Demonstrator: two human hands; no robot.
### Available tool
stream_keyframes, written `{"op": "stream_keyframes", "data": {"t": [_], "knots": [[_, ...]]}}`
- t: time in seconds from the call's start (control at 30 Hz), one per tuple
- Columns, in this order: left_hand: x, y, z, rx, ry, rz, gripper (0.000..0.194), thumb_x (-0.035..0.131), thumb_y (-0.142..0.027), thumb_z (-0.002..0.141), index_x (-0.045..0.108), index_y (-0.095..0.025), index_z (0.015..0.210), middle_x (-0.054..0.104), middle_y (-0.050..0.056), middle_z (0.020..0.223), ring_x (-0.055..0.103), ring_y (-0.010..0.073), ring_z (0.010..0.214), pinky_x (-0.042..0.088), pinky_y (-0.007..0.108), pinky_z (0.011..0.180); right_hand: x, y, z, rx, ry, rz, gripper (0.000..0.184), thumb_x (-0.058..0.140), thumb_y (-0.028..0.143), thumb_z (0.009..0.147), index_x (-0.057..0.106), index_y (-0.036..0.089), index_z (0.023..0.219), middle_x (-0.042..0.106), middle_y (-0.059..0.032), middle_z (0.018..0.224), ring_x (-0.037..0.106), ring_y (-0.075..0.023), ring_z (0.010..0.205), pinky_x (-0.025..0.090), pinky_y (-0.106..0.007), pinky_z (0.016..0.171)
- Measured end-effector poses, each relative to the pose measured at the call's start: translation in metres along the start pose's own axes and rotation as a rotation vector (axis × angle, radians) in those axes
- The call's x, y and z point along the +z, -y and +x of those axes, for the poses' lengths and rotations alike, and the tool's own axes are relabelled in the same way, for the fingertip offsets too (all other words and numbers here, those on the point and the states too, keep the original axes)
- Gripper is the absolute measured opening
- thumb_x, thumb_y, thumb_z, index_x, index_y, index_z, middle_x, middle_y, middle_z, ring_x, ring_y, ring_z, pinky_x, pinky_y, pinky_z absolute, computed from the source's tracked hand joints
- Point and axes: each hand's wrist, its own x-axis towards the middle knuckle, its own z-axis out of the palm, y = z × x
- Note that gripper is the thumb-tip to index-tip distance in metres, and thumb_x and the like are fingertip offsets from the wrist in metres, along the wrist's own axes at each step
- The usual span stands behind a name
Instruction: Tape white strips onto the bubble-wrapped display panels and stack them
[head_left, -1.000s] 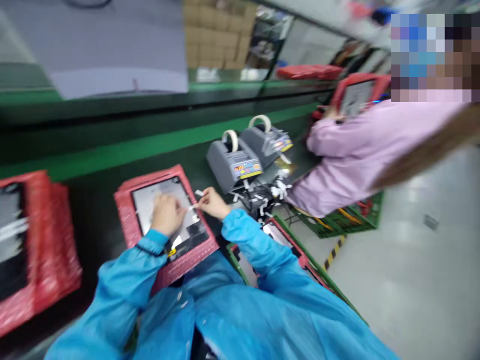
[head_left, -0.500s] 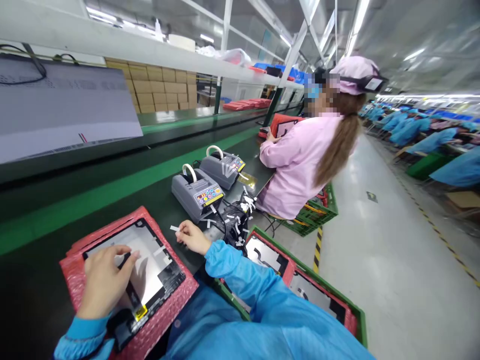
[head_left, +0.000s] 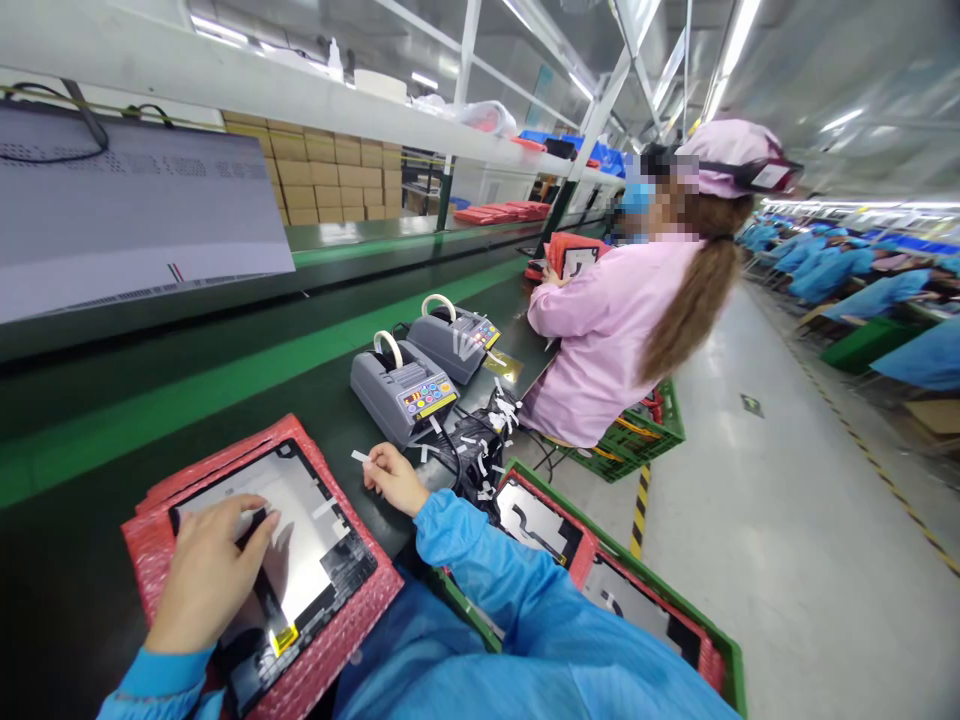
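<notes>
A long, dark workbench surface with a green stripe runs diagonally through a bright factory hall. At its near edge, a flat screen panel lies on red bubble wrap, close to the wearer's body. The left hand rests over the panel, finger and thumb close together at a black ribbon cable; whether that grip is closed on the cable cannot be told. Just beyond the panel's right edge, the right hand is raised, its grip pinched on one end of a small white tape strip. Two grey tape dispensers sit side by side farther along the surface, near tangled black cables dotted with white scraps. Below, beside the wearer, a green crate holds more wrapped panels. A co-worker in pink sits farther along, at another panel. Behind the surface stand stacked cardboard boxes beneath a pale shelf. To the right, a shiny grey floor stretches toward rows of people in blue under strip lights.
</notes>
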Motion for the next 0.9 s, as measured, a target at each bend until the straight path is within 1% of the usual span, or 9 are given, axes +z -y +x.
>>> {"op": "stream_keyframes", "data": {"t": [0.07,0.13,0.2,0.3,0.43,0.57,0.7,0.83,0.9], "knots": [[0.0021,-0.0009,-0.0004,0.000,0.047,0.019,0.033,0.042,-0.051,0.078,0.058,-0.024,0.088,0.072,0.014,0.100,0.063,0.0378,0.098,0.034,0.061,0.101,0.0003,-0.0018,0.0006,0.009,-0.009,0.007,0.026,0.063,0.039,0.079,0.042,0.024,0.080,0.053,0.0096,0.052,0.048,-0.0084,0.046,0.038,-0.020,0.047],[0.0036,-0.0019,-0.0008,-0.011,0.088,0.038,0.034,0.040,-0.050,0.079,0.058,-0.024,0.089,0.072,0.014,0.102,0.063,0.0385,0.100,0.026,0.065,0.106,0.0006,-0.0025,0.0004,0.008,-0.009,0.002,0.025,0.063,0.037,0.079,0.042,0.023,0.080,0.053,0.0095,0.052,0.049,-0.0085,0.047,0.038,-0.020,0.048],[0.0043,-0.0022,-0.0012,-0.020,0.116,0.047,0.035,0.040,-0.050,0.079,0.059,-0.024,0.090,0.072,0.014,0.103,0.063,0.0384,0.102,0.022,0.066,0.108,0.0008,-0.0021,-0.0004,-0.001,-0.007,-0.009,0.022,0.062,0.034,0.079,0.042,0.023,0.080,0.053,0.0094,0.052,0.050,-0.0086,0.049,0.038,-0.020,0.049],[0.0043,-0.0017,-0.0016,-0.015,0.122,0.061,0.036,0.039,-0.050,0.080,0.060,-0.023,0.089,0.072,0.015,0.104,0.063,0.0383,0.104,0.022,0.066,0.109,0.0009,-0.0012,-0.0019,-0.007,-0.006,-0.031,0.020,0.060,0.031,0.080,0.042,0.023,0.079,0.052,0.0093,0.053,0.050,-0.0087,0.049,0.037,-0.021,0.050],[0.0042,-0.0010,-0.0023,-0.007,0.097,0.063,0.033,0.040,-0.047,0.081,0.061,-0.023,0.088,0.072,0.015,0.103,0.063,0.0381,0.104,0.022,0.067,0.109,0.0009,-0.0012,-0.0028,-0.004,-0.005,-0.050,0.017,0.058,0.029,0.081,0.041,0.023,0.079,0.052,0.0088,0.053,0.050,-0.0089,0.050,0.037,-0.021,0.050],[0.0046,-0.0007,-0.0033,0.002,0.077,0.059,0.031,0.040,-0.046,0.081,0.061,-0.024,0.088,0.072,0.015,0.104,0.064,0.0385,0.103,0.024,0.067,0.107,0.0008,-0.0017,-0.0027,-0.014,-0.001,-0.054,0.019,0.058,0.031,0.081,0.041,0.023,0.080,0.052,0.0090,0.053,0.050,-0.0092,0.050,0.038,-0.021,0.050],[0.0042,0.0007,-0.0033,-0.028,0.081,0.064,0.034,0.039,-0.048,0.081,0.060,-0.024,0.090,0.071,0.016,0.107,0.063,0.0381,0.106,0.021,0.065,0.110,0.0005,-0.0021,-0.0023,-0.020,0.003,-0.053,0.021,0.060,0.033,0.081,0.041,0.023,0.080,0.052,0.0089,0.053,0.051,-0.0096,0.051,0.037,-0.021,0.049],[0.0041,0.0037,-0.0030,-0.032,0.077,0.060,0.034,0.041,-0.050,0.078,0.060,-0.024,0.091,0.071,0.014,0.107,0.064,0.0370,0.103,0.019,0.065,0.111,0.0003,-0.0041,-0.0018,-0.029,0.007,-0.042,0.022,0.060,0.034,0.080,0.041,0.023,0.080,0.052,0.0091,0.053,0.050,-0.0092,0.050,0.037,-0.021,0.050],[0.0046,0.0054,-0.0034,-0.023,0.057,0.065,0.035,0.040,-0.053,0.077,0.060,-0.027,0.089,0.072,0.010,0.106,0.064,0.0373,0.102,0.021,0.066,0.110,0.0002,-0.0052,-0.0016,-0.035,0.014,-0.033,0.022,0.060,0.034,0.080,0.041,0.023,0.080,0.053,0.0091,0.054,0.050,-0.0090,0.050,0.038,-0.022,0.051]]}}
